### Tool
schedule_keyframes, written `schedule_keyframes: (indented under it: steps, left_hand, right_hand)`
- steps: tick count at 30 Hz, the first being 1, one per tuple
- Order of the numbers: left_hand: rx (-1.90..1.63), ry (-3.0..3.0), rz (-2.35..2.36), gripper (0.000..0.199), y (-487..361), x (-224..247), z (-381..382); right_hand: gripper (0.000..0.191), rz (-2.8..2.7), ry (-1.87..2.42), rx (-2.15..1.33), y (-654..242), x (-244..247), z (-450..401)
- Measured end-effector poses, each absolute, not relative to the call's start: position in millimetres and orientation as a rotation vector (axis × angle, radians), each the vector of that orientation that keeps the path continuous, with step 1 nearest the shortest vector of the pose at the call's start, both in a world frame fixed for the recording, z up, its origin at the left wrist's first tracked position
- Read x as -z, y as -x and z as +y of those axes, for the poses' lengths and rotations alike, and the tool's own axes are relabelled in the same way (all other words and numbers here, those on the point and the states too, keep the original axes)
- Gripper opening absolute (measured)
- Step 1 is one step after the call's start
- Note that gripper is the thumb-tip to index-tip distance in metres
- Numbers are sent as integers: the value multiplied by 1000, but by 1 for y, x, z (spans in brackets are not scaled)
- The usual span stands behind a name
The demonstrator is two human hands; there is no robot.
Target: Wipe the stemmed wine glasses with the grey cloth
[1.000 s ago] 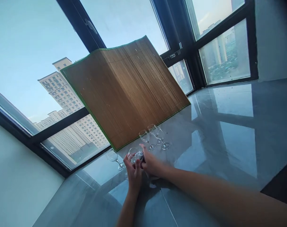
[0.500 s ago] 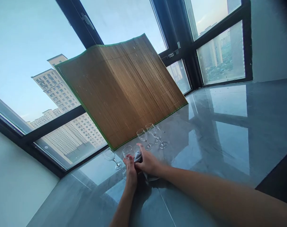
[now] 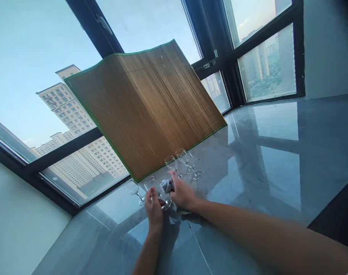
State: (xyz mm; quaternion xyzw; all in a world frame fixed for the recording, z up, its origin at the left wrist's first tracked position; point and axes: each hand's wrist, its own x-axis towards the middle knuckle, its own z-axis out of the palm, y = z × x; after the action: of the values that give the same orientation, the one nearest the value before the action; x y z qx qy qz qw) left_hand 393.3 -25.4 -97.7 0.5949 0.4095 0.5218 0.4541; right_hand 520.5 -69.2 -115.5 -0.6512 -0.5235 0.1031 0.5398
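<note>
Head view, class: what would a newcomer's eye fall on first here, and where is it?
Most likely the large brown mat with green edging, propped in front of the windows near the middle of the view. Below it, the left hand holds a stemmed glass and the right hand grips a bunched grey cloth. Three more glasses stand just beyond the right hand.
</note>
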Motion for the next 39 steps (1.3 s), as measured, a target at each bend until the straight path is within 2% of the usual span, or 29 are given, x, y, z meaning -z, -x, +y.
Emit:
schedule_keyframes:
  steps: [10, 14, 18, 25, 28, 32, 36, 39]
  left_hand:
    - [-1445, -1372, 853, 69, -391, 102, -21]
    - [-1473, -1409, 823, 62, -393, 105, -19]
    - [-1458, -1456, 849, 63, -395, 107, -15]
    - [-1368, -1590, 898, 64, -391, 107, -11]
    - [-1246, -1680, 773, 62, -390, 105, -12]
    - [-1184, -1577, 711, 49, -392, 106, -13]
    - [-1234, -1444, 831, 45, -388, 105, -8]
    - [-1405, -1320, 1096, 35, -376, 97, 5]
  right_hand:
    - [74, -1282, 1616, -289, -522, 112, -74]
    - [72, -1281, 1545, -236, -520, 110, -73]
    - [72, -1296, 1460, -208, -518, 106, -74]
    - [43, -1255, 1407, -122, -515, 90, -90]
    - [39, -1378, 1323, -53, -513, 85, -97]
    - [34, -1462, 1265, -32, -512, 85, -100]
    - [33, -1551, 1319, -34, -512, 86, -101]
    - [46, -1731, 1400, -65, -512, 88, -101]
